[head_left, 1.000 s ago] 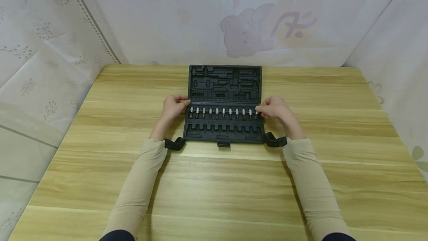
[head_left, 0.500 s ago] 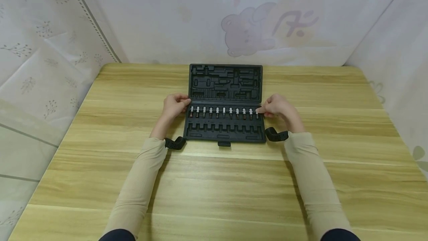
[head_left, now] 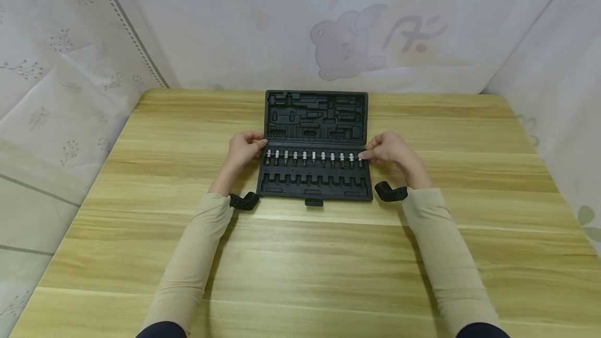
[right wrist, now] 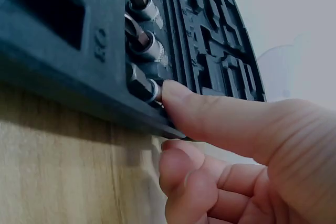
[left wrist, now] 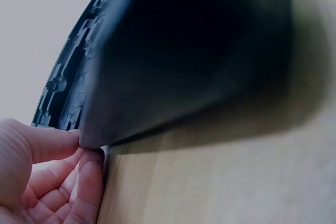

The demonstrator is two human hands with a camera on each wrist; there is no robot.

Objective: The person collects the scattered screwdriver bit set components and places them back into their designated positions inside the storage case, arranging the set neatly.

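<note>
A black bit-socket case lies unfolded on the wooden table, its moulded lid at the back. Along the near half runs a row of several silver bit sockets, with a row of vacant slots in front. At the case's left edge, by the hinge, my left hand pinches the rim between thumb and fingers. My right hand grips the right edge: its thumb lies over the rim against the end bit socket, and its curled fingers are below the rim.
A black latch sticks out from the case's front. Black wrist mounts sit beside both front corners. Behind the wooden table hangs a pale printed curtain.
My right hand has drawn slightly rightward and outward, showing more of the end bit socket. The left hand keeps its hold, and the case stays nearly in place.
</note>
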